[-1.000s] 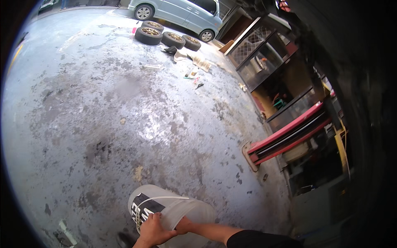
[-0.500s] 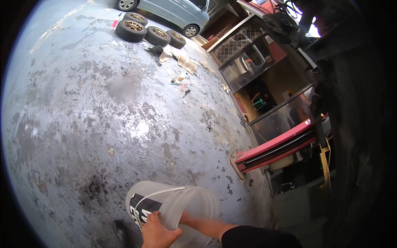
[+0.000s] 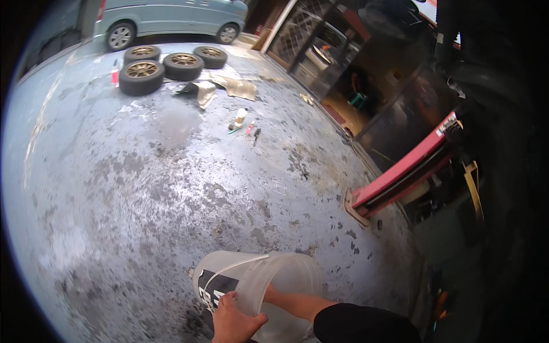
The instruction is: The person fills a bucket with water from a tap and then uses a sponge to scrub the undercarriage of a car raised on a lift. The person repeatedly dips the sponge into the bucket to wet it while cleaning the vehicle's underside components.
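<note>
Bucket (image 3: 230, 262) tipped sideways above floor (image 3: 143, 200), mouth rightward. My left hand (image 3: 237, 320), half-curled, grips beside rim (image 3: 250, 287), thumb spread. My right hand (image 3: 270, 293) reaches inside; fingers hidden, opening and hold cannot be told. Steady rim with left; avoid loading edge with right forearm (image 3: 303, 305).

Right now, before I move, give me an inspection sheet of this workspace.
Surface: blue-grey floor, mottled with dark patches.
Things in hand: translucent bucket, tipped, its mouth toward the picture's right.
Clutter: four wheels, white bottle on the floor.
Hands: left hand holds the bucket near its rim; right hand reaches inside, mostly hidden.
Cables: nothing seen for certain; the right side is dark.
Surroundings: light-blue van, red post.
</note>
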The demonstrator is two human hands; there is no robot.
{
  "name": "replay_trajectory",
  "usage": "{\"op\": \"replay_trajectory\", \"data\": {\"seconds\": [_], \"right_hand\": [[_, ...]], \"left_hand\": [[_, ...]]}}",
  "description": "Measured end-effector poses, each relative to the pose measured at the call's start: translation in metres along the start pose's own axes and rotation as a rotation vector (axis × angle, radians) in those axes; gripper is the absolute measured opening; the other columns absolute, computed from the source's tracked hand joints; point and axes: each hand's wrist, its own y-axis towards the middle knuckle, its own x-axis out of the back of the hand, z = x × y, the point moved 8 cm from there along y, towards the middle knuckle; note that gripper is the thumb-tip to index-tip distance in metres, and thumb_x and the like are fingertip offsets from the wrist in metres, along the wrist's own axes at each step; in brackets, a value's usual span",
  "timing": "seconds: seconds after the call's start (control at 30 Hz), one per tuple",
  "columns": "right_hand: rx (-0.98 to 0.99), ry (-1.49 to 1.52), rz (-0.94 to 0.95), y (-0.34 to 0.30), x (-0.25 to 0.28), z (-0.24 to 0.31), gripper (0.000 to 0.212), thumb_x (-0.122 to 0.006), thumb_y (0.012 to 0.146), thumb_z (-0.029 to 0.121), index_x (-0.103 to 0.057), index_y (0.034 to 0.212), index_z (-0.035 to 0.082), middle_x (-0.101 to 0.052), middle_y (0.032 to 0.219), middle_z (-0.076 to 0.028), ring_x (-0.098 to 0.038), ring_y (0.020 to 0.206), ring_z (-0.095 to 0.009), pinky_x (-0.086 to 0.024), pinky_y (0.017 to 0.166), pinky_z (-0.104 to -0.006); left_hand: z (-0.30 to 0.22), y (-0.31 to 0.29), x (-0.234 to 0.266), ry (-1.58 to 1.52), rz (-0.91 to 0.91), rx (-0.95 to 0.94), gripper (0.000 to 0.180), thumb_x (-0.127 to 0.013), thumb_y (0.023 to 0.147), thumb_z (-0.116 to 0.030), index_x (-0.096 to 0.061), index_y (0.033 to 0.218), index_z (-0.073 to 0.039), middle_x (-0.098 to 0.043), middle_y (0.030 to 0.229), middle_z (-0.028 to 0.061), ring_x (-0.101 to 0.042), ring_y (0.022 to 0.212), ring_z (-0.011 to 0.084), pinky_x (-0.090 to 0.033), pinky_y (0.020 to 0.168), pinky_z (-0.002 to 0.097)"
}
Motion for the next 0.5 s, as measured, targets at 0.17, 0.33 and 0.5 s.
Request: {"op": "replay_trajectory", "data": {"seconds": [0.17, 0.33, 0.5], "right_hand": [[0.014, 0.147, -0.019, 0.061, 0.030, 0.001, 0.043, -0.047, 0.088, 0.025, -0.052, 0.128, 0.010, -0.053, 0.128, -0.013, -0.049, 0.118, -0.029, -0.030, 0.100, -0.0532], [-0.115, 0.067, -0.150, 0.099, 0.121, -0.010, 0.039, -0.045, 0.088, 0.024, -0.055, 0.123, 0.011, -0.055, 0.121, -0.015, -0.050, 0.118, -0.029, -0.032, 0.099, -0.0538], [-0.271, 0.151, 0.087, 0.141, 0.183, 0.050, 0.033, -0.046, 0.089, 0.023, -0.056, 0.117, 0.011, -0.057, 0.116, -0.015, -0.052, 0.116, -0.029, -0.035, 0.097, -0.0506]], "left_hand": [[-0.050, 0.080, 0.066, -0.072, 0.132, -0.035, 0.079, -0.074, 0.058, -0.034, -0.047, 0.121, 0.005, -0.057, 0.110, 0.0250, -0.056, 0.105, 0.0376, -0.045, 0.092, 0.0421], [-0.084, 0.134, 0.115, -0.061, 0.257, -0.140, 0.079, -0.074, 0.060, -0.032, -0.045, 0.122, 0.007, -0.051, 0.119, 0.0281, -0.049, 0.114, 0.0398, -0.041, 0.097, 0.0426], [-0.111, 0.208, 0.166, 0.073, 0.326, -0.149, 0.078, -0.076, 0.058, -0.034, -0.047, 0.119, 0.005, -0.059, 0.100, 0.0195, -0.060, 0.095, 0.0322, -0.048, 0.084, 0.0399]]}}
